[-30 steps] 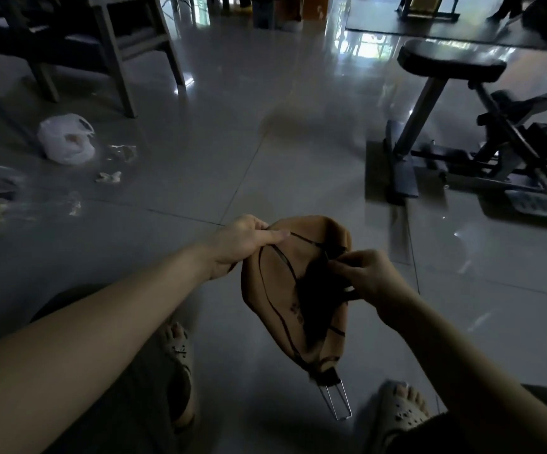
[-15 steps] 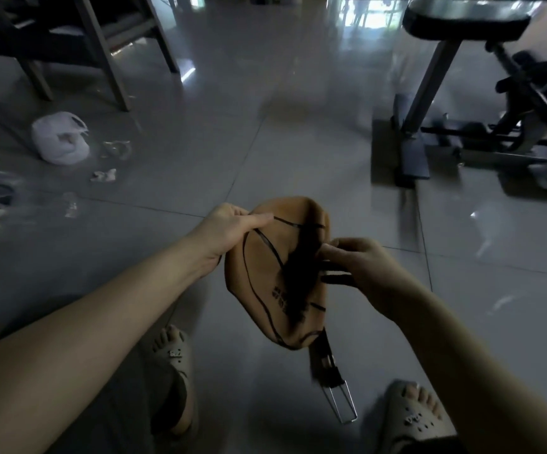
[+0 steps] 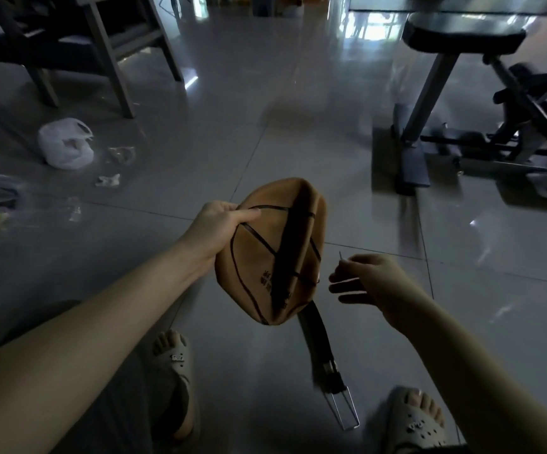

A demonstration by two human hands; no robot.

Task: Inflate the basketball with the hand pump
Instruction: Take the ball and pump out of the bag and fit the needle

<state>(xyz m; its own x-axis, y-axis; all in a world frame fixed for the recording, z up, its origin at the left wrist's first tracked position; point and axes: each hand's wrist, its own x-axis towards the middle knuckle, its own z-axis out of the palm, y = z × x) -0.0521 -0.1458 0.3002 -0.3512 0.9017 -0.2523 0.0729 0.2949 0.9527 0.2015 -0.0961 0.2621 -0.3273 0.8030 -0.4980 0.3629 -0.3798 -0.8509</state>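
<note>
A flat, folded orange basketball with black seams hangs above the floor, gripped at its upper left edge by my left hand. To the right of the ball, apart from it, my right hand pinches a thin metal needle between thumb and forefinger, its tip pointing up. The black hand pump lies on the tiles under the ball, its wire foot loop toward me. The pump's upper end is hidden behind the ball.
My two feet in pale sandals rest on the grey tiled floor. A white plastic bag and scraps lie at the left near wooden chair legs. An exercise bench frame stands at the right.
My right hand has come away from the ball toward the right and now holds the needle in the open. The ball has turned slightly in my left hand.
</note>
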